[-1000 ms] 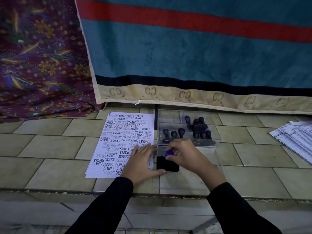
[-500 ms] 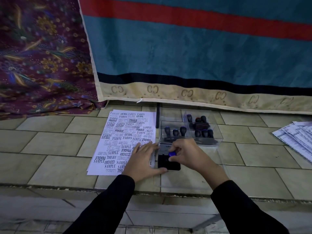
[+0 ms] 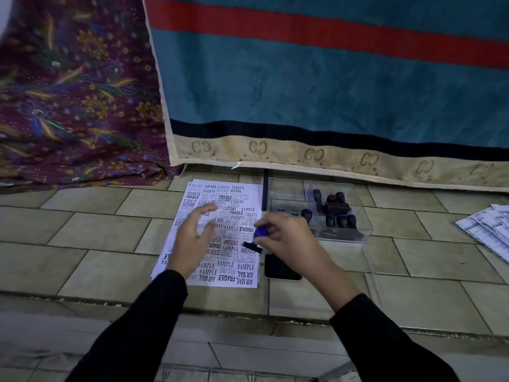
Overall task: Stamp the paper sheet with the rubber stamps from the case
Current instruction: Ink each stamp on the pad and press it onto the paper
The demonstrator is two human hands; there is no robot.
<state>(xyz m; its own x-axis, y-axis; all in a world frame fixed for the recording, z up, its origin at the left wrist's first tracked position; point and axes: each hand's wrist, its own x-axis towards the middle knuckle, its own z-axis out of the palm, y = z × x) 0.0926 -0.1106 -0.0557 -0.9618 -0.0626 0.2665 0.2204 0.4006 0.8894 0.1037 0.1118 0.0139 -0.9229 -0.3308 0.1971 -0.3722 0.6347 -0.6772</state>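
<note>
- The sheet [image 3: 220, 235] lies flat on the tiled floor [image 3: 91, 232], just left of the case [image 3: 341, 238], near the floor's front edge; we see it crowded with prints such as SAMPLE, FRAGILE and AIR MAIL, so we judge the task far along, with only small gaps left to fill
- Our right hand [image 3: 286, 238] pinches a blue-handled stamp [image 3: 257, 239] in closed fingers, its dark base tilted over the sheet's right edge, whether touching we cannot tell
- Our left hand [image 3: 192, 232] hovers blurred over the sheet's middle, fingers spread and holding nothing
- The ink pad [image 3: 281, 267] sits just right of the sheet, partly under our right wrist
- More stamps [image 3: 334, 213] stand in the case
</note>
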